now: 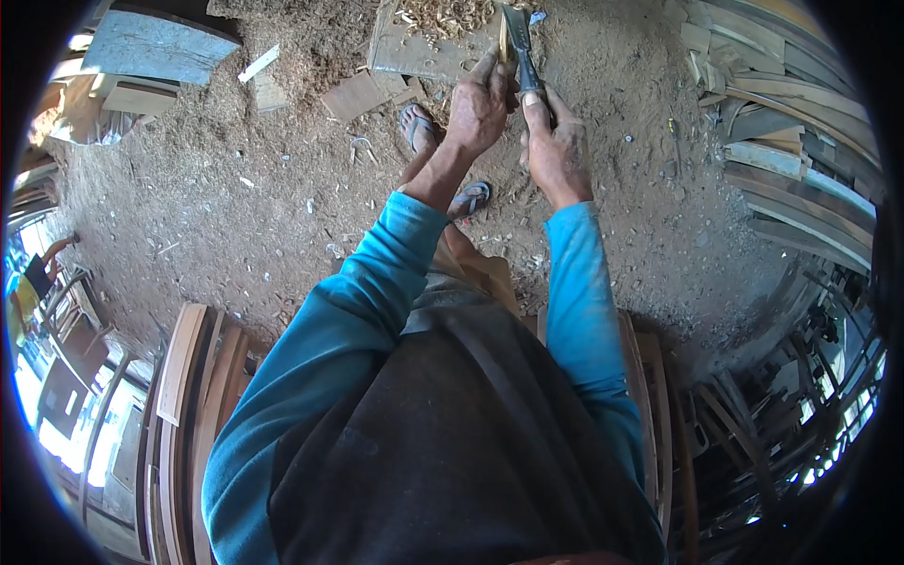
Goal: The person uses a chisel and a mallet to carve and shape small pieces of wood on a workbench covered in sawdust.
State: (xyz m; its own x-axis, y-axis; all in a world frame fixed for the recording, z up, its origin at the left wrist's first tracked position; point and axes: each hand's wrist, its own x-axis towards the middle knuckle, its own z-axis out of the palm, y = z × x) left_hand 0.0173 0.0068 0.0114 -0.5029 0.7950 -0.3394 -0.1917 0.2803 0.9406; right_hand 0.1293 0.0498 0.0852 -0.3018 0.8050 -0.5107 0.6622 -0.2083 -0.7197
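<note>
Pale wooden piece [504, 42] held out at 12 o'clock; clamped in left hand [478, 108], presumably for steadying. Dark tool [517, 36] aligned just beside it, handle clamped in right hand [557, 151], likely for control; blade contact cannot be told. Hands kept near each other, apparently so both can be guided together. Board [424, 64] strewn with shavings [443, 14] at 12, perhaps laid as work surface. Planks [800, 179] stacked at 2 o'clock, seemingly stored aside.

We are in a woodworking workshop: curled shavings [443, 16] lie in a heap, and stacked boards [805, 179] flank the dirt floor [659, 240].
</note>
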